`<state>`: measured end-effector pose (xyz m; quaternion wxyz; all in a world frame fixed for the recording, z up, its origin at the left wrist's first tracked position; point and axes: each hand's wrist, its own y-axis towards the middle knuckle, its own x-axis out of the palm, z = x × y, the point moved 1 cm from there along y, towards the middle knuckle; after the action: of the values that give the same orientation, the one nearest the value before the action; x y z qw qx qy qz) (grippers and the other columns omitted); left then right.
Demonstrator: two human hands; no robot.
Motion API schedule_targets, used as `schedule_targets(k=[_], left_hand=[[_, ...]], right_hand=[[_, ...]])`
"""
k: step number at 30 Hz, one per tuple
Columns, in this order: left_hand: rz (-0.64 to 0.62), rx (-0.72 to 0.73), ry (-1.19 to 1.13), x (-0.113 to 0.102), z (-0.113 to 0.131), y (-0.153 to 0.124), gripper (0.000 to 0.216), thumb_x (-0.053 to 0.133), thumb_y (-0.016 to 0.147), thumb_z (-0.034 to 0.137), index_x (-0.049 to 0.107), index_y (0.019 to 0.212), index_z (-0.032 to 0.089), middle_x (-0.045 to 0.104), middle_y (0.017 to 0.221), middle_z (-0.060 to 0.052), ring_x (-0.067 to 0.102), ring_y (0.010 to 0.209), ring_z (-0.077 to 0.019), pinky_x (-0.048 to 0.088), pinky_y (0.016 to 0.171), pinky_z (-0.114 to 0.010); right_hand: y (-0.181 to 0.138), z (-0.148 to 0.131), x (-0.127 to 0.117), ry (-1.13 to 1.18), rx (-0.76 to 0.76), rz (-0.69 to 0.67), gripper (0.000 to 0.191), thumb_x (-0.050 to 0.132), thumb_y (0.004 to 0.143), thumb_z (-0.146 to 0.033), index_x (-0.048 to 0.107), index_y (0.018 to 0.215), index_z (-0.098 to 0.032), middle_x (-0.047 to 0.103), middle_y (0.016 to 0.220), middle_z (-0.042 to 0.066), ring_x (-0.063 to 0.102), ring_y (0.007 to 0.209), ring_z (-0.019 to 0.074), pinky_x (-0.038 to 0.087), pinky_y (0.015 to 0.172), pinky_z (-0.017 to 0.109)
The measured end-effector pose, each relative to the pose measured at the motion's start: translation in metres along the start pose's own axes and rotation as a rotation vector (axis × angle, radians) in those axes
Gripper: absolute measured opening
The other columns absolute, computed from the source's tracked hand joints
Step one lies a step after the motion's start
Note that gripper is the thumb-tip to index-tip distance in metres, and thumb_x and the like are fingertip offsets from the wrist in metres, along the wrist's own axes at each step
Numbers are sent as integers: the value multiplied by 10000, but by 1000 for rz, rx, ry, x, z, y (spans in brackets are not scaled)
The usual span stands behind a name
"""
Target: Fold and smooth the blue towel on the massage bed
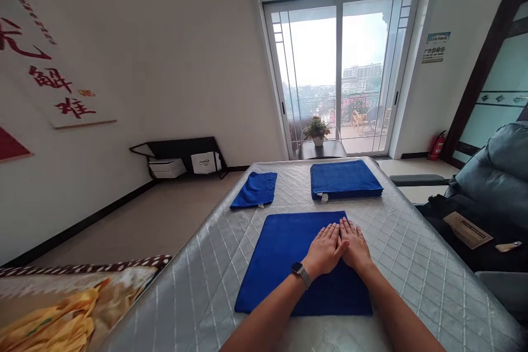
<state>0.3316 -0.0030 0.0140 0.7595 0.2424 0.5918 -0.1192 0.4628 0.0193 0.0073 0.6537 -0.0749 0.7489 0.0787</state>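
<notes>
A flat blue cloth (284, 253) lies spread on the silver quilted mattress (214, 264) in front of me. My left hand (325, 250), with a watch (297, 268) on its wrist, rests palm down on the cloth, fingers stretched out. Beside it, my right hand (353, 242) lies flat along the cloth's right edge, fingers also straight. The two hands touch near the thumbs. Farther off, a neat stack of blue cloths (346, 176) sits at the right. To its left is a smaller, rumpled blue cloth (256, 190).
A potted plant (317, 129) stands on a chair beyond the mattress, before the sliding glass door (305, 66). At the right are a dark armchair (499, 170) and a fire extinguisher (436, 146). A black rack (181, 148) holding white boxes stands by the left wall.
</notes>
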Motion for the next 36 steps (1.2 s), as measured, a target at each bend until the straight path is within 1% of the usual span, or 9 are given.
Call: schedule_targets(k=[4,9,13,15,17,20,25,30,36], left_hand=[[-19,-91,53,-9,-34,-18,711,147,1052,577,350,1572,137,376,1623,-132,277,1529,-244,285,1238,-455],[-16,-215,114,-18,-93,-55,717,142,1045,601,313,1591,169,337,1643,-121,276,1530,-247,274,1239,-475],[-6,-333,151,-24,-142,-89,730,162,1041,610,280,1603,159,326,1644,-138,262,1533,-266,269,1234,-500],[15,-380,160,-27,-162,-103,737,161,1040,613,275,1604,152,329,1640,-150,270,1530,-276,272,1229,-512],[34,-424,163,-29,-175,-112,762,144,1040,614,285,1596,114,315,1639,-174,271,1528,-284,271,1230,-502],[55,-454,156,-28,-182,-118,791,135,1037,618,313,1581,72,315,1631,-197,277,1525,-294,282,1228,-492],[99,-464,155,-28,-178,-117,800,159,1027,639,346,1572,84,360,1617,-190,305,1513,-314,317,1213,-498],[103,-471,118,-34,-175,-119,859,110,1012,670,358,1560,57,352,1619,-194,319,1509,-306,294,1224,-481],[123,-462,99,-38,-173,-120,868,118,1007,680,382,1548,56,361,1611,-205,344,1497,-309,302,1219,-483]], right_hand=[[3,-3,-1,29,44,16,686,233,1027,-423,225,1610,-61,200,1677,113,124,1559,246,102,1254,440],[3,-5,-4,27,56,11,684,202,1034,-434,237,1606,-60,196,1680,103,142,1556,248,88,1255,436],[3,-5,-4,22,59,0,685,212,1032,-437,227,1611,-72,182,1686,98,120,1560,238,75,1255,430],[3,-4,-3,16,55,-2,687,209,1031,-435,221,1613,-69,180,1686,101,106,1562,235,72,1255,432],[4,-3,-2,2,50,-4,688,198,1031,-433,217,1613,-68,180,1686,100,103,1562,233,74,1255,432],[5,-2,0,-18,51,-10,691,184,1030,-442,213,1616,-76,175,1688,89,104,1562,226,83,1255,428],[6,-1,1,-39,53,-10,693,183,1031,-443,200,1618,-74,174,1689,91,101,1563,216,95,1255,430],[7,-1,3,-60,63,-16,692,183,1035,-450,179,1622,-82,161,1694,94,95,1563,208,95,1255,417],[7,-4,-7,-93,52,-48,694,188,1038,-446,198,1612,-55,170,1689,114,118,1560,215,115,1252,412]])
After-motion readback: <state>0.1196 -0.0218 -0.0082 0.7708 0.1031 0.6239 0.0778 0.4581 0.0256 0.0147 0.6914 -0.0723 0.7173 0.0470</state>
